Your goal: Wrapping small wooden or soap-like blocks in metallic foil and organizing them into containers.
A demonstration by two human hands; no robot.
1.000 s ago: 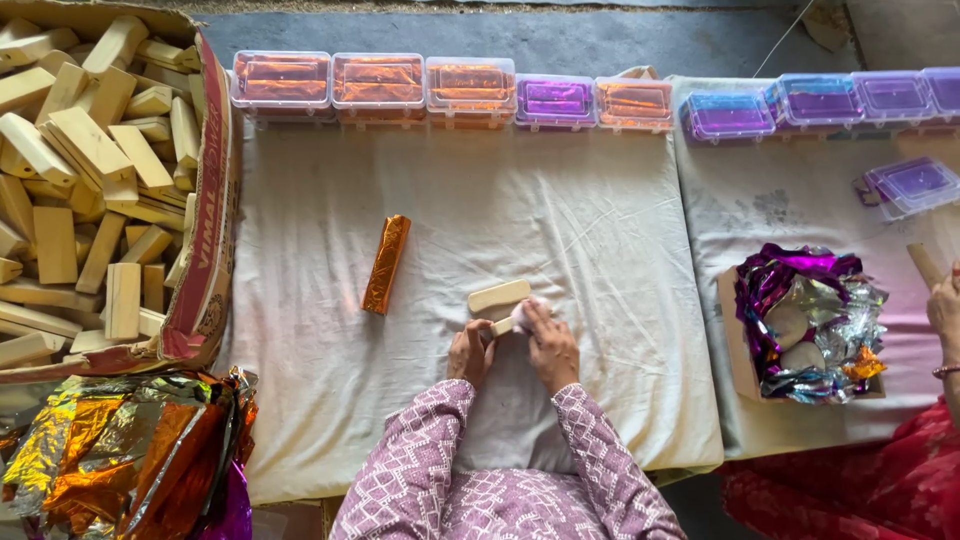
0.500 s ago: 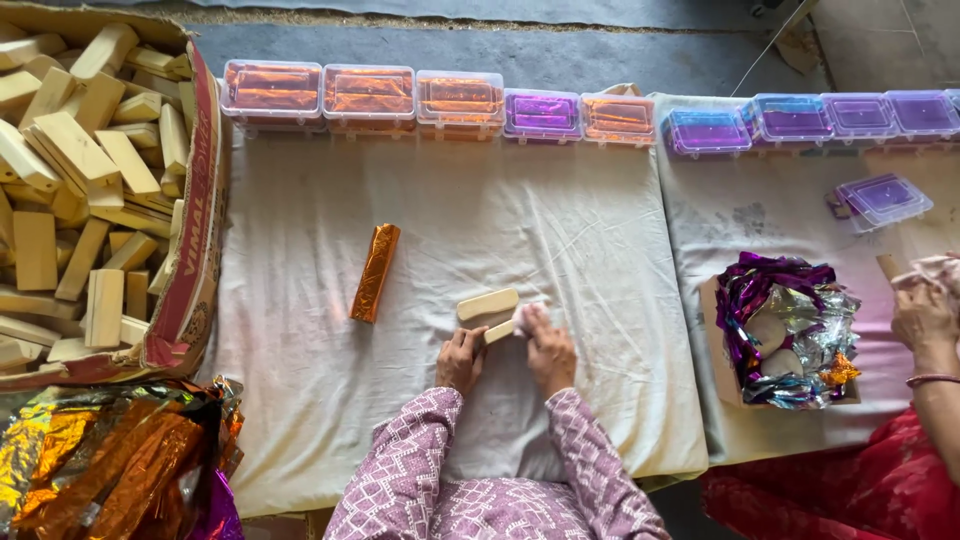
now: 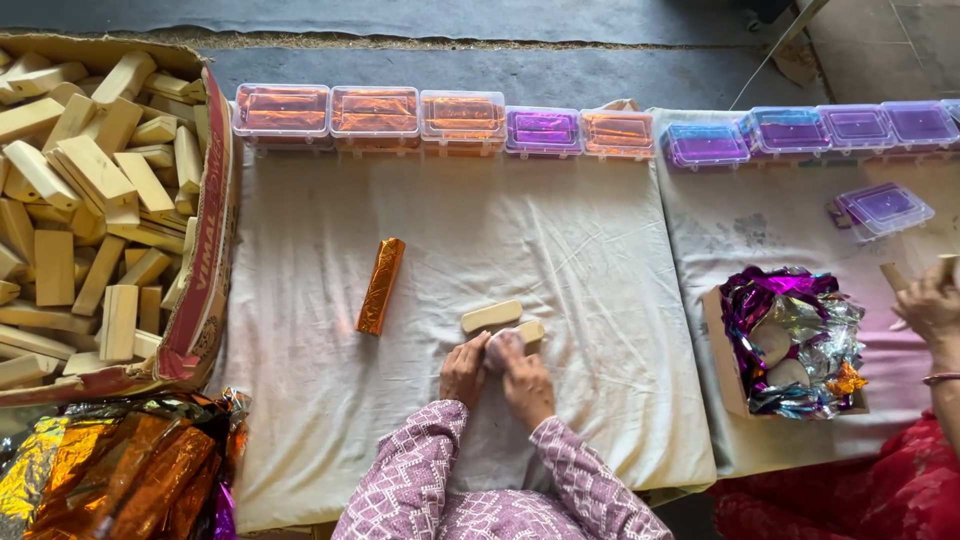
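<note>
Head view: left hand [image 3: 463,370] and right hand [image 3: 524,378] met over a small pale wooden block [image 3: 520,333] on the white cloth [image 3: 560,250] covering the bench, fingers of both closed on it, partly hiding it. A second bare block [image 3: 491,316] lay touching, just behind. An orange foil-wrapped block [image 3: 381,285] lay to the left, apart. Cardboard box of blocks [image 3: 205,240] at far left; clear lidded boxes [image 3: 460,115] lined the far edge. A co-worker's hand [image 3: 930,305] at right, near a box of purple foil [image 3: 790,335].
</note>
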